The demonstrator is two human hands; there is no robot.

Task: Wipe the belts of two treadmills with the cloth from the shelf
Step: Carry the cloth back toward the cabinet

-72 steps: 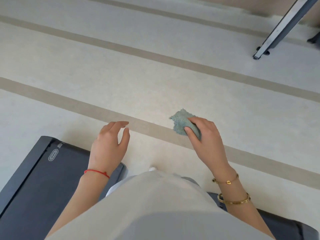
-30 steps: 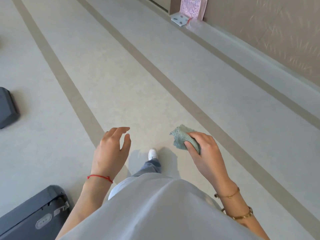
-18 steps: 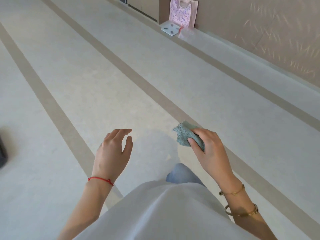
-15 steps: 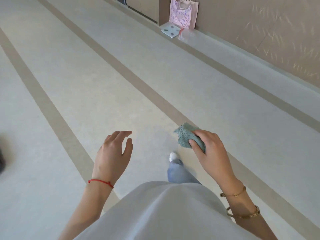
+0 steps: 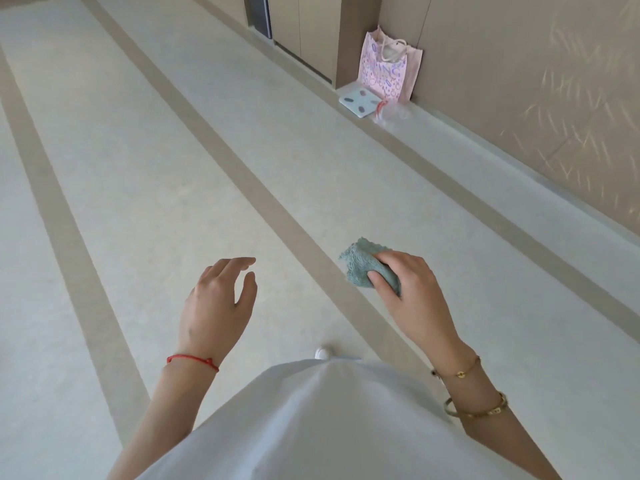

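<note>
Over pale floor (image 5: 145,174) crossed by tan stripes: left hand (image 5: 216,306) raised, grip apart, fingers loosely spread, holding nothing, red string at wrist. Further right, right hand (image 5: 412,299) with grip clamped on bunched teal cloth (image 5: 360,268), held in the air. Against far right wall, pink patterned bag (image 5: 388,69), pale scale (image 5: 360,102) just beside it.

Teal cloth (image 5: 360,268); pink patterned bag (image 5: 386,69); beige-striped floor (image 5: 173,161).

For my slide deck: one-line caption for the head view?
Right hand grips a teal cloth, left hand empty, above a striped floor; no treadmill in view.
</note>
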